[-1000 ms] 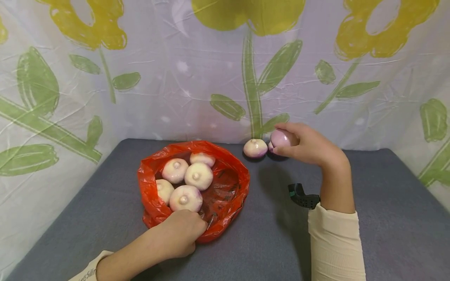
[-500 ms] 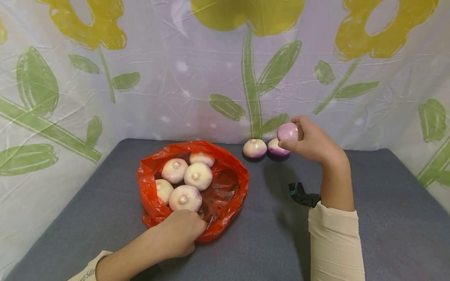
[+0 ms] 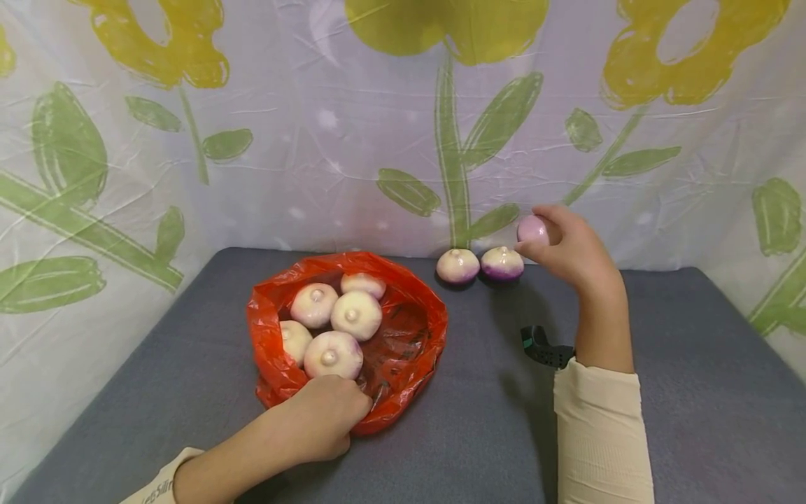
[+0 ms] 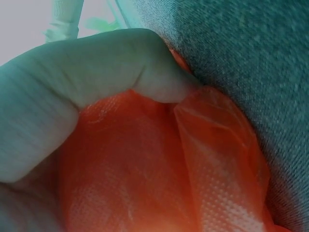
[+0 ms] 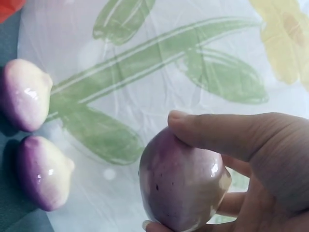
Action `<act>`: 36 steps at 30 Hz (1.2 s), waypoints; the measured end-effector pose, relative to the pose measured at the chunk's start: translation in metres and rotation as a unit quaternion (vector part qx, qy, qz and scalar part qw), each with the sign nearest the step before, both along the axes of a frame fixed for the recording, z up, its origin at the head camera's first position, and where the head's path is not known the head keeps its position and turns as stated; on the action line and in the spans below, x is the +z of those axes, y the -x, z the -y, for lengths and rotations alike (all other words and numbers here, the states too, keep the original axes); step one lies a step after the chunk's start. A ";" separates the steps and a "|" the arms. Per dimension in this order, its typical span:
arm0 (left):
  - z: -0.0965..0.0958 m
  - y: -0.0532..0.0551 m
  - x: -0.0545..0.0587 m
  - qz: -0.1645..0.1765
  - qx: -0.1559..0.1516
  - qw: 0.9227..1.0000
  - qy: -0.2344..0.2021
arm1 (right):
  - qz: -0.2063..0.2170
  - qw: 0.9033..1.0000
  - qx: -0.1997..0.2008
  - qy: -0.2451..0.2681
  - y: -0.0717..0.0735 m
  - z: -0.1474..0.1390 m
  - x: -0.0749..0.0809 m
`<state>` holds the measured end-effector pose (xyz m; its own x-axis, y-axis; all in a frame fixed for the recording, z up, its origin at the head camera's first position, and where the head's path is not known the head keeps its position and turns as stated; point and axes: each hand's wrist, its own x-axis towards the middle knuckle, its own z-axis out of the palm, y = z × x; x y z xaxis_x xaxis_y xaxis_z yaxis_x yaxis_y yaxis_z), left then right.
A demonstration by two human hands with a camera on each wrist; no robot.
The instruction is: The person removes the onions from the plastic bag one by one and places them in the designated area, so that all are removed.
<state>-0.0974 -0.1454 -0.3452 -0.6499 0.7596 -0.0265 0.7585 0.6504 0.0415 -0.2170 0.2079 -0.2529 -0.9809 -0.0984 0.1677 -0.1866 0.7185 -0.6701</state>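
My right hand point(image 3: 576, 248) holds a purple-and-white turnip point(image 3: 532, 231) between thumb and fingers, raised off the table near the back. In the right wrist view the held turnip point(image 5: 181, 181) looks glossy, with small dark specks on its purple side. Left of that hand, two more turnips stand side by side on the table: a paler one point(image 3: 457, 267) and one with a deep purple base point(image 3: 502, 265). My left hand point(image 3: 324, 416) grips the near rim of an open red plastic bag point(image 3: 403, 413). Inside, several turnips point(image 3: 355, 316) are gathered toward the left.
A grey cloth covers the table point(image 3: 453, 448). Behind it hangs a pale curtain point(image 3: 283, 175) printed with yellow flowers and green leaves, reaching round both sides. A black strap piece point(image 3: 546, 348) juts out from my right wrist.
My right hand has lifted the turnip and carried it a little to the right, uncovering the purple-based turnip behind it. The left hand and the bag stay in place.
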 end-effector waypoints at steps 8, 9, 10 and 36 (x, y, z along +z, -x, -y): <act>0.000 0.000 -0.001 -0.004 0.000 1.000 0.000 | -0.025 0.999 -0.022 -0.004 0.010 -0.005 -0.011; 0.000 0.000 -0.001 -0.004 -0.001 1.000 0.000 | -0.025 0.999 -0.026 -0.003 0.011 -0.006 -0.012; 0.000 0.000 -0.001 -0.003 -0.001 1.000 0.001 | -0.026 0.999 -0.031 -0.004 0.012 -0.006 -0.014; -0.002 -0.001 0.001 -0.005 0.004 1.000 0.012 | -0.007 0.991 -0.131 -0.030 0.030 -0.015 -0.046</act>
<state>-0.0964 -0.1437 -0.3445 -0.6565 0.7533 -0.0380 0.7533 0.6574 0.0177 -0.2474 0.2231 -0.2991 -0.9716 0.1492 0.1837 0.0022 0.7818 -0.6235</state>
